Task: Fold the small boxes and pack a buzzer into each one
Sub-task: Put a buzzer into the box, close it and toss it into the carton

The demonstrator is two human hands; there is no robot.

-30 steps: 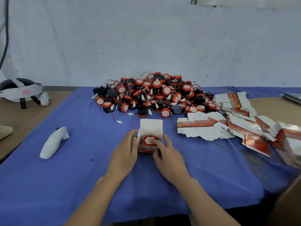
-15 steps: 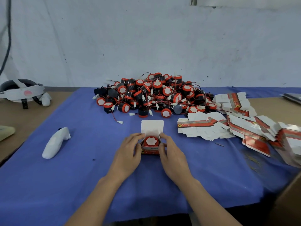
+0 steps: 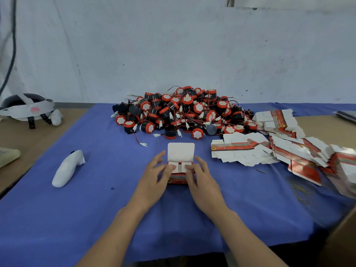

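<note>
Cardboard box [image 3: 178, 181], left hand [image 3: 154, 182] and right hand [image 3: 204, 184] holding sides, thumbs [image 3: 170, 169] pressing flaps [image 3: 189, 163]

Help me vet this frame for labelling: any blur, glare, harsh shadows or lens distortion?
Head view: soft, even light, no glare, only faint shadows beneath the left hand and right hand on the cloth; head view centre sharp, box and buzzers crisp; head view right edge soft, the flat boxes there smeared and stretched by the wide lens.

L hand [image 3: 154, 177], R hand [image 3: 204, 180] bare; forearms [image 3: 117, 230] bare too (to frame edge).
</note>
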